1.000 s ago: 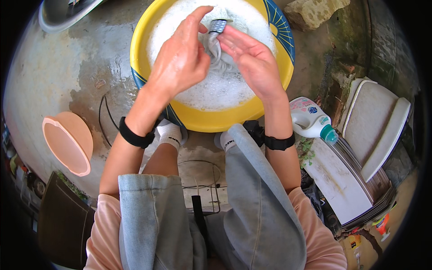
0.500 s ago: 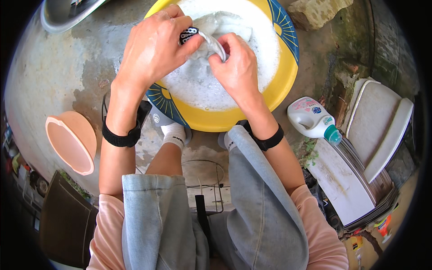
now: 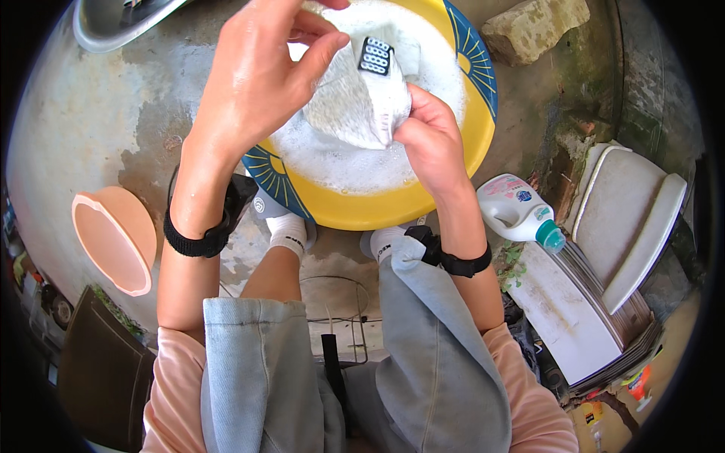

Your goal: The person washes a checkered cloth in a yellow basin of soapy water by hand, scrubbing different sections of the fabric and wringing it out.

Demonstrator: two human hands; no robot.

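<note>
My right hand (image 3: 436, 143) pinches the lower right edge of a wet grey-and-white cloth piece (image 3: 341, 104), which bears a black patch (image 3: 375, 57) with white oval marks. The cloth is spread out above a yellow basin (image 3: 362, 211) with blue sun-pattern panels. White suds (image 3: 332, 164) cover the water, and more pale cloth shows in it behind the held piece. At the cloth's upper left is my left hand (image 3: 260, 72), its thumb and fingers apart with nothing seen between them. Part of that hand runs off the top edge.
A white detergent bottle (image 3: 517, 211) with a teal cap lies right of the basin, near stacked boards (image 3: 563, 309) and a white panel (image 3: 623, 204). A rock (image 3: 532, 30) sits far right. At left are a peach basin (image 3: 117, 241) and a metal basin (image 3: 113, 34).
The cloth was twisted between both hands; now it is spread out, with its patch facing up. My left hand has let go and moved up; my right hand has shifted right and nearer.
</note>
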